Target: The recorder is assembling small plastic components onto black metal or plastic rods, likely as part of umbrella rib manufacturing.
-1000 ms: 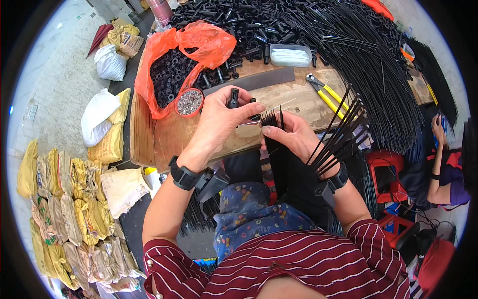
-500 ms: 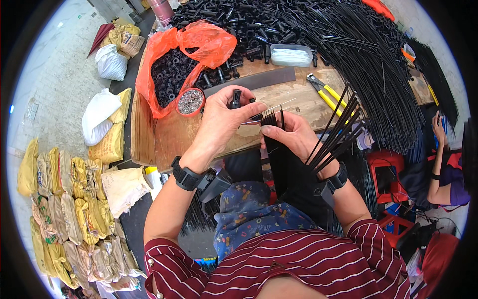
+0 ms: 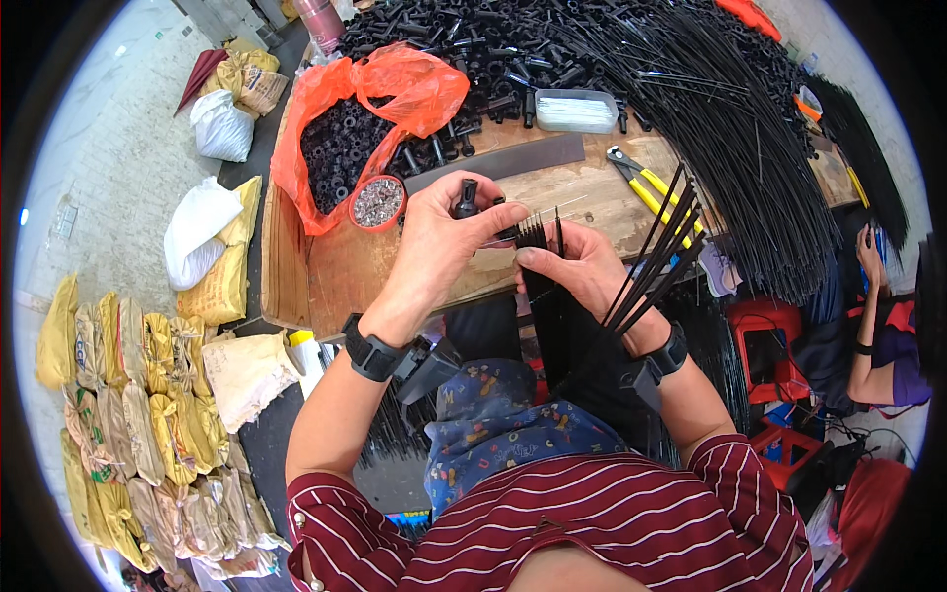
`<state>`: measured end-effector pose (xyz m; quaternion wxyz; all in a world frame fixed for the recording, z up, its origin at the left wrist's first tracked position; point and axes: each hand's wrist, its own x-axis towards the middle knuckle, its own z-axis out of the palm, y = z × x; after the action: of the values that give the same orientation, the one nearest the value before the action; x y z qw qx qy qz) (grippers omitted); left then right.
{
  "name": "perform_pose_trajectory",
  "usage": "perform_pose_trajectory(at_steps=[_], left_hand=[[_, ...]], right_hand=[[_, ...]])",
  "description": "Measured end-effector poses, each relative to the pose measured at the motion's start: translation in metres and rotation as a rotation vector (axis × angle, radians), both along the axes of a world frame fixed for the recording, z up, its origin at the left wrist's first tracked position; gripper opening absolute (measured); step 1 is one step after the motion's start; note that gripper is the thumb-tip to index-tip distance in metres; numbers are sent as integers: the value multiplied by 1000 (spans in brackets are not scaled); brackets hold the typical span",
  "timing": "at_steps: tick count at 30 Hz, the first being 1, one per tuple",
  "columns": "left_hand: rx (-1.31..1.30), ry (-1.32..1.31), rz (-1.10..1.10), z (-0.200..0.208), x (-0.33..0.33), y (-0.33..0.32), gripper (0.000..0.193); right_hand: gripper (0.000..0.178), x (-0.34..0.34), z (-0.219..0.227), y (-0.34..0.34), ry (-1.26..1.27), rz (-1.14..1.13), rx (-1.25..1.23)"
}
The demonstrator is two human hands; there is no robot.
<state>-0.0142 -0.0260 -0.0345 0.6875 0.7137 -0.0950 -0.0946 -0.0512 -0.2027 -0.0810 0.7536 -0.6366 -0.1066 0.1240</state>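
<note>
My left hand is closed around small black plastic fittings, one of them upright above the curled fingers. Its thumb and fingertips reach the tips of a row of thin black rods. My right hand grips that fanned bundle between thumb and fingers, with the tips pointing away from me. More loose black rods stick out past my right wrist, slanting up to the right. Both hands meet over the near edge of the wooden table. What lies beneath my left fingers is hidden.
An orange plastic bag of black rings and a red cup of small metal pieces stand left. Beyond lie a metal strip, a clear box, yellow-handled pliers, heaped fittings and long rods. Another person's hand shows far right.
The loose rods by my right wrist have swung slightly and bunched closer together. Both hands stay nearly where they were, holding the same things.
</note>
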Motion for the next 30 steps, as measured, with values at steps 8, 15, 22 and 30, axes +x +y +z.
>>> perform_pose_trajectory(at_steps=[8, 15, 22, 30], left_hand=[[17, 53, 10, 1, -8, 0, 16], [-393, 253, -142, -15, -24, 15, 37], [-405, 212, -110, -26, -27, 16, 46], [-333, 179, -36, -36, -29, 16, 28]], right_hand=[[15, -2, -5, -3, 2, 7, 8], [16, -6, 1, -5, 35, -51, 67], [19, -9, 4, 0, 62, -57, 75], [19, -8, 0, -1, 66, -57, 86]])
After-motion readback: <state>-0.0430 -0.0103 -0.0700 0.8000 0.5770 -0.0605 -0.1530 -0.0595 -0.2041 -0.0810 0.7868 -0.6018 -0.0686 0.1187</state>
